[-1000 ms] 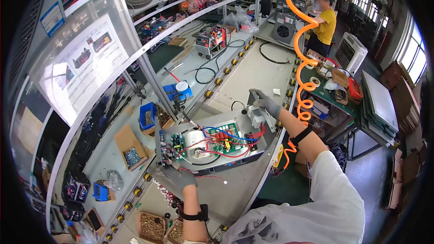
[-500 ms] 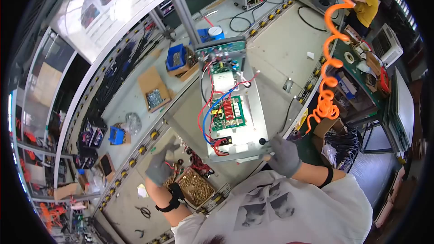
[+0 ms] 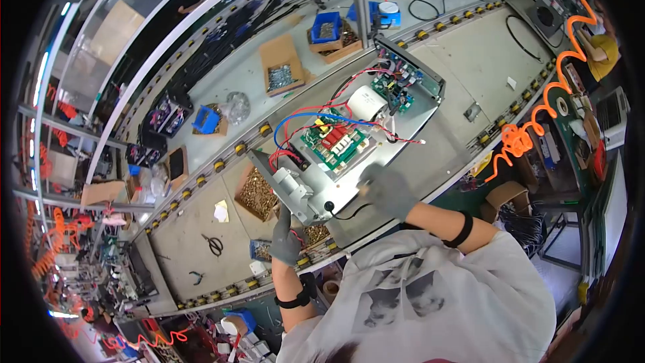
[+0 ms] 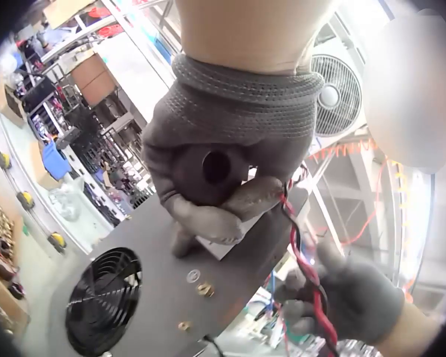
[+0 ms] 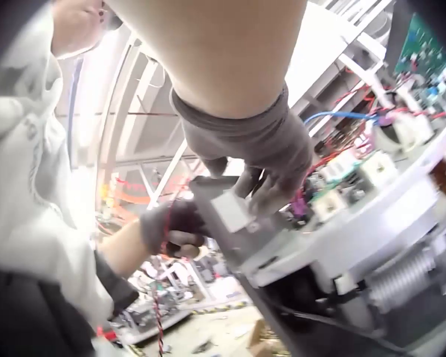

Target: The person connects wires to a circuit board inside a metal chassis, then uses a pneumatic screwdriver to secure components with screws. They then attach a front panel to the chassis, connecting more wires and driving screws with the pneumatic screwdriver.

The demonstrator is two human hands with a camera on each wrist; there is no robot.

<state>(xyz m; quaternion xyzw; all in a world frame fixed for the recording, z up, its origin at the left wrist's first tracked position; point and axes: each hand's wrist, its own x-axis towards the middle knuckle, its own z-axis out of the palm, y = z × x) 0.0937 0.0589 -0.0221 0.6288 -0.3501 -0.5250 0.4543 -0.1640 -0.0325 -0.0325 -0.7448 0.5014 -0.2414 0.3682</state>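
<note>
An opened electrical unit lies on the workbench, its metal base (image 3: 420, 124) carrying a green circuit board (image 3: 334, 144), a white cylinder (image 3: 367, 103) and red and blue wires. My gloved left hand (image 3: 285, 242) is at the near end panel (image 4: 171, 286), outside it, beside a black fan grille (image 4: 104, 301) and brass fittings (image 4: 206, 288). Its fingers curl round a twisted red and black wire (image 4: 305, 260), which hangs down from them. My gloved right hand (image 3: 390, 195) hovers over the base's near edge, fingers loosely bent, with nothing seen in them.
Boxes of brass parts (image 3: 255, 195) stand just left of the unit. Scissors (image 3: 214, 245) and small pliers (image 3: 195, 277) lie farther left. Across the roller rail are a box of screws (image 3: 281, 75) and blue bins (image 3: 326, 27). An orange coiled hose (image 3: 521, 138) hangs at the right.
The unit has been turned on the bench, so its grey-bracketed end now faces my left hand. That hand went off the unit, then came to this end panel. My right hand moved from its end over the base.
</note>
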